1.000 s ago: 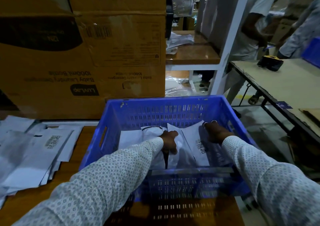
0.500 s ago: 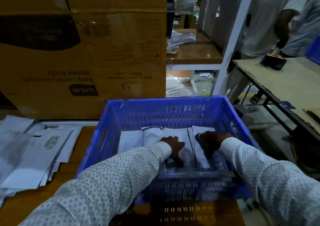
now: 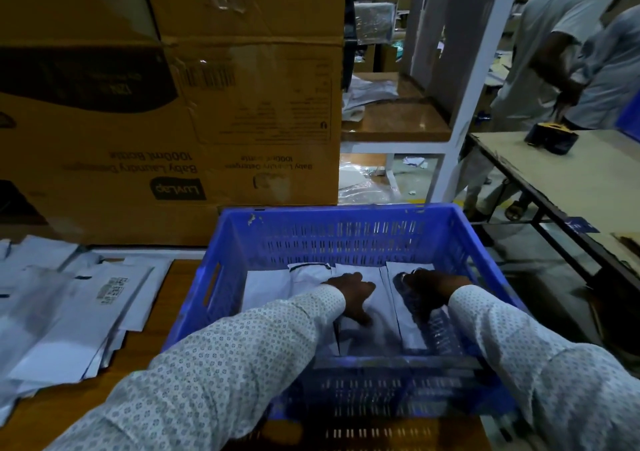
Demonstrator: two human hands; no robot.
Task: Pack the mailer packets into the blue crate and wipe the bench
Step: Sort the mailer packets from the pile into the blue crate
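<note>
I have both hands, left hand (image 3: 351,294) and right hand (image 3: 431,291), pressing flat, gripping nothing, on packets inside the blue crate (image 3: 332,222); the unpacked mailer packets (image 3: 69,312) lie left on the bench (image 3: 138,357), nearer my left hand.

A large cardboard box (image 3: 166,111) printed upside down with "Baby Laundry Detergent" stands at the back left. A white shelf frame (image 3: 460,128) rises at centre. On the light table (image 3: 568,177) at right sits a tape dispenser (image 3: 551,138), two people (image 3: 561,48) beside it.
</note>
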